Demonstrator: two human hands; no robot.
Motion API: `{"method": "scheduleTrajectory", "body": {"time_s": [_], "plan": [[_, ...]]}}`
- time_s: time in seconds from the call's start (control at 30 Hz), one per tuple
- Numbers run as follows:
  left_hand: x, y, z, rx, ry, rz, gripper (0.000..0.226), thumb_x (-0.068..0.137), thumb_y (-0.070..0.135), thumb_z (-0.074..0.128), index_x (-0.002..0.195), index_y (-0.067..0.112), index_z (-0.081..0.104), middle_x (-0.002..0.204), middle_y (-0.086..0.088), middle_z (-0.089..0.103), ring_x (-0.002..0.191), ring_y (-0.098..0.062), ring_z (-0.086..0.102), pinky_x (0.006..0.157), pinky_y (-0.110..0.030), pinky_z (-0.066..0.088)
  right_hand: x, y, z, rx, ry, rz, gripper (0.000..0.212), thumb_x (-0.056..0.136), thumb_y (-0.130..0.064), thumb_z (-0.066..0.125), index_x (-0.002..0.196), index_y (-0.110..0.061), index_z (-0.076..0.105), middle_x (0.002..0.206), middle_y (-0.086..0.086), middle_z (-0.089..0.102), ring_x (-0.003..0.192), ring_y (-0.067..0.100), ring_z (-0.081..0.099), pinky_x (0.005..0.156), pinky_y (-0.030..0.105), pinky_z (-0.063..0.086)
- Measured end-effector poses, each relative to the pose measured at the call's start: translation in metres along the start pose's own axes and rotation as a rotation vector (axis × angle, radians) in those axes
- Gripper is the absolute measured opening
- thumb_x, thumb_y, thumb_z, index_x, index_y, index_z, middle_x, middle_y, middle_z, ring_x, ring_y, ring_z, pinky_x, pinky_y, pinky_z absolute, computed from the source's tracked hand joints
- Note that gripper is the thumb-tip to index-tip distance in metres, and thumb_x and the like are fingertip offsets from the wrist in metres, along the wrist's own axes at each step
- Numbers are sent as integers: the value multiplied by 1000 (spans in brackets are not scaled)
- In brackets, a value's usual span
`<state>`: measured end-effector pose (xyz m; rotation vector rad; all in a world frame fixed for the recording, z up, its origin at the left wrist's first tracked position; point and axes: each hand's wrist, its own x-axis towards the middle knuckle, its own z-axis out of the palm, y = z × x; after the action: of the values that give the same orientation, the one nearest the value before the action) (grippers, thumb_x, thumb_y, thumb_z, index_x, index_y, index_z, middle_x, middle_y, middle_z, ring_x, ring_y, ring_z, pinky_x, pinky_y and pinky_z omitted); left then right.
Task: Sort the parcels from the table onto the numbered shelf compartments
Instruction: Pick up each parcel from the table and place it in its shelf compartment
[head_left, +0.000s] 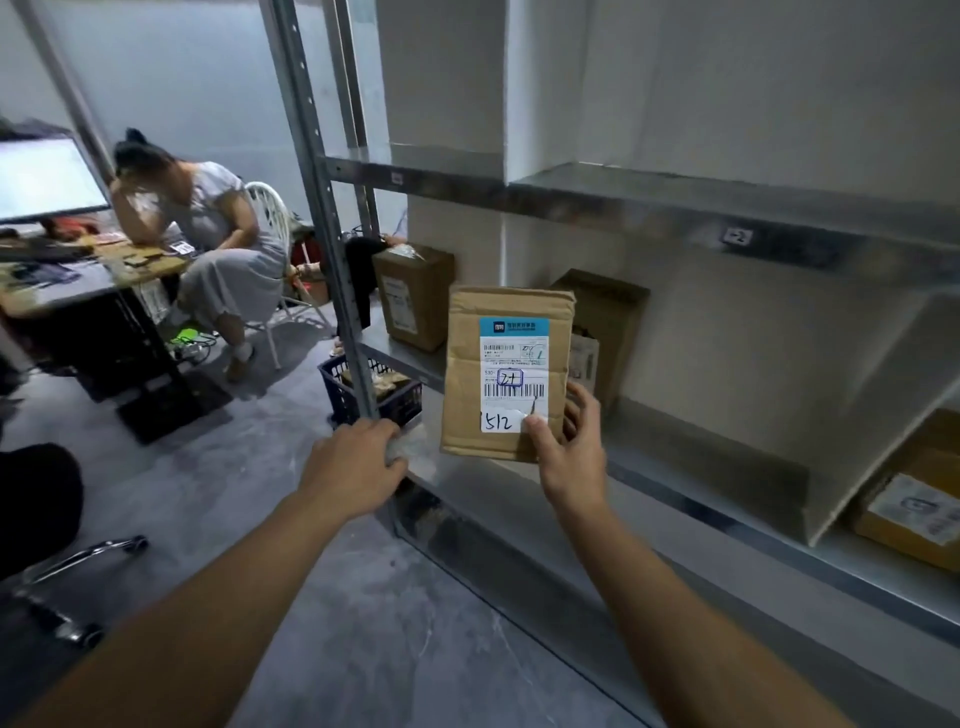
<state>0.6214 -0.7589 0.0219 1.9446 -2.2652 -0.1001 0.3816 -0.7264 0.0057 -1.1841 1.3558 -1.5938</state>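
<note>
My right hand (569, 447) pinches the lower right corner of a flat brown cardboard parcel (506, 338) and holds it upright in front of the metal shelf (675, 499). Its white label bears a barcode, a handwritten "512" and a boxed number. My left hand (358, 462) grips a small pale wrapped packet (410, 447) at the shelf's front corner, beside the upright post (322, 208). A small tag reading "-2" (737, 237) sits on the rail of the upper shelf board.
Two brown boxes (413, 296) (610, 322) stand at the back of the shelf; another labelled box (919, 514) lies at the right behind a slanted divider (852, 410). A dark crate (371, 395) sits on the floor. At the left, a person sits at a desk (78, 291).
</note>
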Motion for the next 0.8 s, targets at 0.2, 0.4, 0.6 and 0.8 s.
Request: {"method": "scheduleTrajectory", "body": {"time_s": [0.2, 0.4, 0.6, 0.8], "plan": [[36, -52, 4, -8, 17, -51, 45, 92, 46, 52, 133, 26, 50, 122, -4, 56, 114, -27, 53, 91, -42, 46, 38, 6, 55, -35, -65, -38, 55, 95, -17, 67, 137, -41, 39, 122, -21, 57, 117, -2, 56, 103, 37, 53], [90, -118, 6, -37, 13, -27, 42, 91, 45, 53, 128, 26, 52, 118, -2, 57, 111, -26, 54, 89, -41, 46, 72, 22, 119, -68, -45, -54, 53, 96, -16, 66, 134, -40, 40, 121, -22, 58, 110, -16, 56, 99, 24, 52], [162, -180, -3, -32, -8, 100, 40, 91, 45, 54, 128, 28, 52, 123, 0, 55, 111, -24, 54, 92, -43, 47, 100, 40, 187, -80, 96, 17, 53, 96, -15, 66, 133, -40, 39, 113, -26, 56, 101, -15, 57, 83, 12, 53], [223, -215, 5, -13, -55, 313, 40, 91, 47, 52, 125, 27, 52, 128, 1, 54, 117, -23, 51, 94, -43, 47, 125, 50, 228, -126, 287, 75, 54, 94, -16, 68, 136, -38, 41, 109, -26, 57, 96, -15, 59, 76, 13, 54]]}}
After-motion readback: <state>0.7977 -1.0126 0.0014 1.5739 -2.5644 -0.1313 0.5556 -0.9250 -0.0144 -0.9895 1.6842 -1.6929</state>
